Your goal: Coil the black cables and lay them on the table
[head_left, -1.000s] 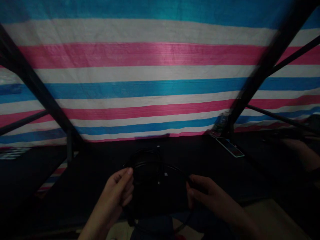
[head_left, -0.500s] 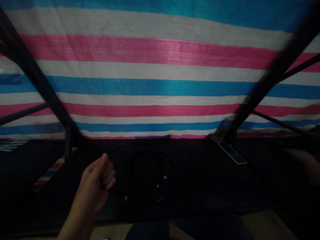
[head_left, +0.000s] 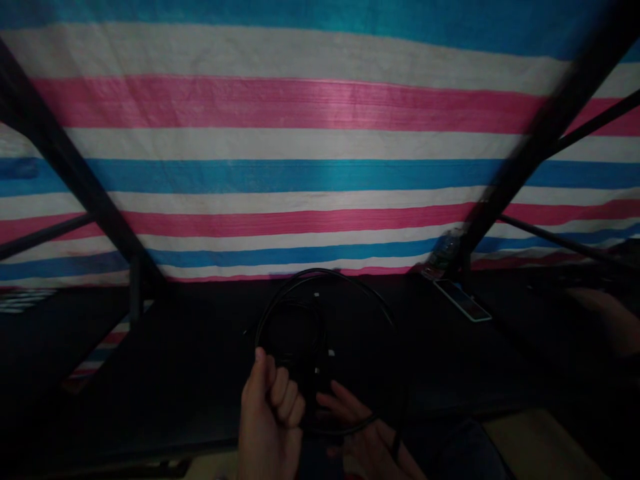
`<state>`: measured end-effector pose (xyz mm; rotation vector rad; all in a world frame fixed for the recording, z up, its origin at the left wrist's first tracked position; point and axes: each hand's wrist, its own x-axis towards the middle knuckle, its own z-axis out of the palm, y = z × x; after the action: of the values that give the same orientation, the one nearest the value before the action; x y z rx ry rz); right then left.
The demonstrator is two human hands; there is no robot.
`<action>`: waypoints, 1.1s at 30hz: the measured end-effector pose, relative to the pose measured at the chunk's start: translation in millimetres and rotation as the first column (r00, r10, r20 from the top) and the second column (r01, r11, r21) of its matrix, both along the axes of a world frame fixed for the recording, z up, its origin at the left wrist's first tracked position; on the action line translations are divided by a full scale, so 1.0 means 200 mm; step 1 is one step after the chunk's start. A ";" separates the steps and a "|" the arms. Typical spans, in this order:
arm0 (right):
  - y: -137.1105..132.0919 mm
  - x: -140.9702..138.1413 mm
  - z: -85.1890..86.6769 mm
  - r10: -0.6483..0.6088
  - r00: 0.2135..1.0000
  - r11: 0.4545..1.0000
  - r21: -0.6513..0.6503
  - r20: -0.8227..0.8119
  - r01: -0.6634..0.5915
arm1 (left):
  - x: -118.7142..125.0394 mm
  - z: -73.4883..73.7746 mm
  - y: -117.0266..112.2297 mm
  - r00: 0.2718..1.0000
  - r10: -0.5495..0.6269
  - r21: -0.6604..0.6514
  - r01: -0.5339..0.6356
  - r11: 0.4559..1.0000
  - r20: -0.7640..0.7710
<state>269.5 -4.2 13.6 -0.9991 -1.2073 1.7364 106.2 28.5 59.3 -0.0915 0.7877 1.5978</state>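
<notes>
A coil of black cable (head_left: pixel 325 293) hangs in loops in front of me over a dark table (head_left: pixel 190 360). My left hand (head_left: pixel 270 413) is closed in a fist round the cable's lower left strand. Just to its right, my right hand (head_left: pixel 365 433) sits under the coil with fingers spread, touching the lower loop. Small white marks show on the cable near its middle. The scene is very dim.
A pink, white and blue striped tarp (head_left: pixel 300 147) fills the background. Dark metal frame bars (head_left: pixel 75 180) cross left and right. A plastic bottle (head_left: pixel 443 250) and a flat phone-like object (head_left: pixel 463 301) lie at the right. Another person's arm (head_left: pixel 605 317) shows at far right.
My left hand moved from the left side to the centre with the cable, lifting the coil upright. My right hand came back into view beneath the coil.
</notes>
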 end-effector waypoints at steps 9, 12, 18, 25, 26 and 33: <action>0.08 -0.17 0.00 -0.469 0.791 0.878 -0.109 -0.392 0.467 | 0.11 -0.09 -0.06 1.000 0.003 0.128 0.001 0.992 -0.030; 0.11 -0.13 0.06 -0.539 0.766 0.839 -0.142 -0.350 0.525 | 0.14 -0.15 -0.09 0.985 -0.121 0.214 0.145 0.966 -0.120; 0.15 0.02 0.17 -0.480 0.849 0.877 -0.140 -0.222 0.459 | 0.02 -0.20 -0.11 0.924 -0.287 0.166 0.333 0.928 -0.251; 0.18 0.16 0.28 -0.009 0.886 0.978 0.187 0.463 -0.088 | -0.22 -0.09 -0.03 0.550 -0.410 -0.024 0.576 0.817 -0.727; 0.17 0.15 0.29 0.082 0.815 0.960 0.176 0.574 -0.220 | -0.21 -0.07 -0.04 0.451 -0.434 -0.063 0.633 0.771 -0.780; 0.16 0.00 0.30 0.249 0.655 0.901 0.076 0.713 -0.426 | -0.01 -0.03 -0.10 -0.035 -0.351 -0.251 0.767 0.591 -0.936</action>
<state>269.9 27.3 74.4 -1.3999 -2.1591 1.4440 104.2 7.8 53.2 1.5275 1.1825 0.6987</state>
